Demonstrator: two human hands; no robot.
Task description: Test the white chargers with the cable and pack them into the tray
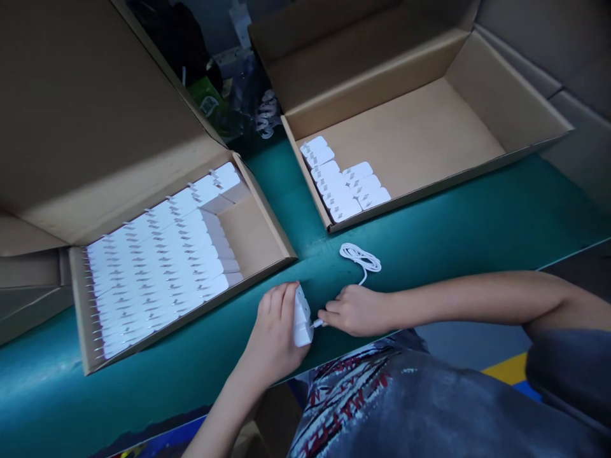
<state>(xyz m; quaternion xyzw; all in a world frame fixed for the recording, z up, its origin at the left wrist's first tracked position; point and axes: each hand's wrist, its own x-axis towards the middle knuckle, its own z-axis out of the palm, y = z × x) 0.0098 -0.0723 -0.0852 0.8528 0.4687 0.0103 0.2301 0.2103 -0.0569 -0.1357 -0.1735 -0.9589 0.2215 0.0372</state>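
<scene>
White blocks that look like power adapters (301, 318) are gripped in my left hand (279, 327), its fingers wrapped around their far side. My right hand (358, 312) pinches the white plug (318, 323) of a charging cable. The plug's tip is at the near end of the adapters; whether it sits inside a port I cannot tell. From the right hand the white cable (361, 257) runs out to a loose coil on the green table (315, 251).
To the left, an open cardboard box (265, 226) holds rows of white adapters (157, 261), prongs up. Another open box (429, 140) at the back right has several adapters (334, 181) in its left corner. Between the boxes lie white coiled cables (268, 114) and a green packet (207, 102).
</scene>
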